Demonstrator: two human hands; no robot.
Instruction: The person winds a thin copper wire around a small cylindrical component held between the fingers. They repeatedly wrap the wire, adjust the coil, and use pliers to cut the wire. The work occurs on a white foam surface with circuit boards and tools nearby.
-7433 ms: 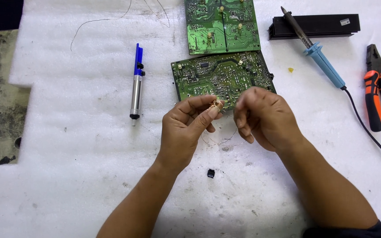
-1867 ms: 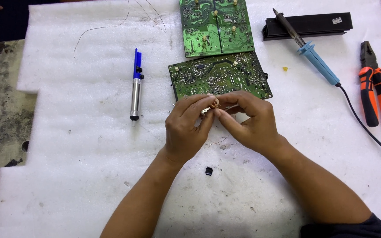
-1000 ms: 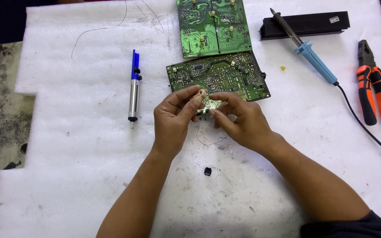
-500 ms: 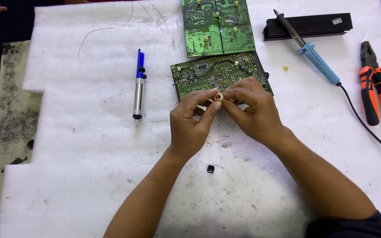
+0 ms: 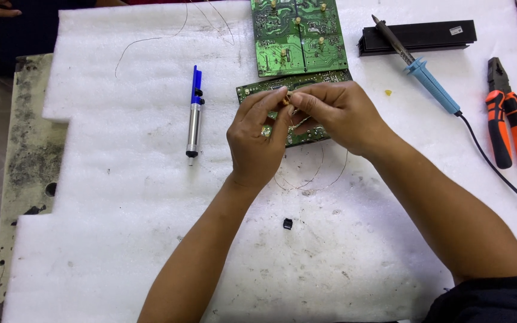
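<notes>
White foam covers the worktop [image 5: 121, 239] | blue desoldering pump [image 5: 194, 113] lies left | left hand [image 5: 257, 140] and right hand [image 5: 339, 113] pinch a small brass-coloured part [image 5: 285, 100] between closed fingers, above the green circuit board [image 5: 306, 128] | thin wire [image 5: 312, 179] loops beneath | soldering iron [image 5: 417, 66] and orange pliers [image 5: 510, 122] right.

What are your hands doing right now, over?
Left hand and right hand pinch small brass-coloured coil together. Thin wire loops below. Green circuit board underneath; nothing blocking.

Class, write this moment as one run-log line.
left hand: pinching small coil | right hand: pinching same coil, thin wire trailing | beneath: green circuit board | nearby: desoldering pump
</notes>
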